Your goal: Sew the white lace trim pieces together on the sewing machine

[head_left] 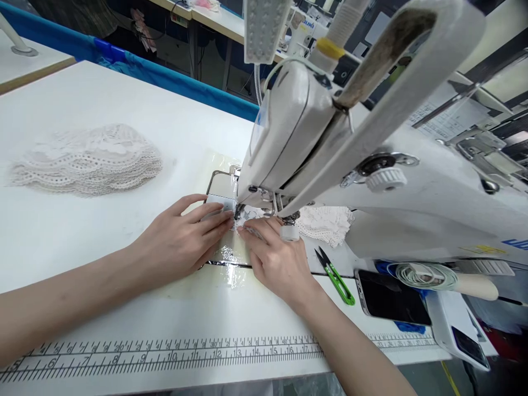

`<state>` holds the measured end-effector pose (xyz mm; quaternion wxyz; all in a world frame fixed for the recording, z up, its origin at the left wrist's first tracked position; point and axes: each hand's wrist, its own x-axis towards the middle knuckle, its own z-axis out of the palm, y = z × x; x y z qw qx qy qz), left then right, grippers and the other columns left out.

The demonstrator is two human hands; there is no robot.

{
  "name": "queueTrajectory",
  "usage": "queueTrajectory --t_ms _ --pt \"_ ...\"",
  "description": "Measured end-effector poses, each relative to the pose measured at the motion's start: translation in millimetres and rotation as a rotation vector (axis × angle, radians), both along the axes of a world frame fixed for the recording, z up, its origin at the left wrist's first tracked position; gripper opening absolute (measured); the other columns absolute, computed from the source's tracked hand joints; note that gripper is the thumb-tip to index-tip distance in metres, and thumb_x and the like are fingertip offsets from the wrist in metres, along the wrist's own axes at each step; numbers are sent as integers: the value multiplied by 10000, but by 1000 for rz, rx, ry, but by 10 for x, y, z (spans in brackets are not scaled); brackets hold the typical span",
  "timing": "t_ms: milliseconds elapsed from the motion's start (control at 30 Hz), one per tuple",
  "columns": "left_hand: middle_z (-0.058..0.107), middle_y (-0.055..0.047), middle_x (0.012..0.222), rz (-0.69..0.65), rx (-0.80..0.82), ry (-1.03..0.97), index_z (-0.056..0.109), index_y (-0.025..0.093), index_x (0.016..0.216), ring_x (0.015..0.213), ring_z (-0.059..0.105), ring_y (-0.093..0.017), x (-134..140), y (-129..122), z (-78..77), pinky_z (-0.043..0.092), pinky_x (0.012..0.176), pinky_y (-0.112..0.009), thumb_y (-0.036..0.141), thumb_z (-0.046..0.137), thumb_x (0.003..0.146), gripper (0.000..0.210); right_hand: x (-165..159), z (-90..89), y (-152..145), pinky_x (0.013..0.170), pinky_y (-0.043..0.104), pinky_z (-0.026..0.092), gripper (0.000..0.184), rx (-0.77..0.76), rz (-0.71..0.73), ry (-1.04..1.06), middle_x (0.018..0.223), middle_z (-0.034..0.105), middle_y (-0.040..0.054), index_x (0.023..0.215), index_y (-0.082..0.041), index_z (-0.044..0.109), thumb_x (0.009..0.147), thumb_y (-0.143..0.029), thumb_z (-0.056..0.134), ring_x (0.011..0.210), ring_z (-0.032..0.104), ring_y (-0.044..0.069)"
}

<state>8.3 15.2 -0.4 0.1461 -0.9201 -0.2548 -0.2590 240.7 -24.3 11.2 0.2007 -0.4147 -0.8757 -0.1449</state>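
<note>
At the needle of the white sewing machine, a small end of white lace shows under the presser foot. My left hand lies palm down with its fingers stretched over the metal needle plate, fingertips just left of the foot. Close in front of the foot, my right hand has its fingers bent and closed on the lace, which they partly cover. More gathered white lace lies behind the right hand, under the machine arm. Green thread snips rest on the table beside the right wrist.
A pile of scalloped white lace lies at the left. A phone, a wound cord and a white device crowd the right side. A printed ruler runs along the front edge. Blue cloth borders the table's back.
</note>
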Motion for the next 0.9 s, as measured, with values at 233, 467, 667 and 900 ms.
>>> queueTrajectory --t_ms 233,467,667,900 --pt "807 -55 1190 17 28 19 748 134 1169 1174 699 -249 -9 18 -12 448 1072 -430 165 440 1067 326 20 -15 7 860 342 562 343 -15 29 50 1129 807 51 1104 -162 787 952 -24 512 960 711 192" --pt "802 -32 1213 41 33 35 741 176 1187 1183 694 -235 -14 44 -30 447 1082 -424 184 419 1079 339 12 -18 -22 912 371 560 355 -69 19 65 1149 800 56 1134 -168 790 962 -41 506 964 706 203" --pt "797 -19 1231 64 65 70 734 185 1200 1199 694 -231 -19 88 -41 455 1081 -429 215 404 1092 348 -5 -30 -18 969 425 566 380 -101 -18 19 1196 778 75 1200 -181 782 967 -51 512 1019 693 232" --pt "783 -78 1255 70 20 29 746 147 1202 1213 695 -275 3 106 -76 472 1071 -471 215 414 1077 360 -4 -55 5 1002 447 575 399 -122 -68 -43 1203 773 105 1254 -199 773 957 -51 550 1078 685 257"
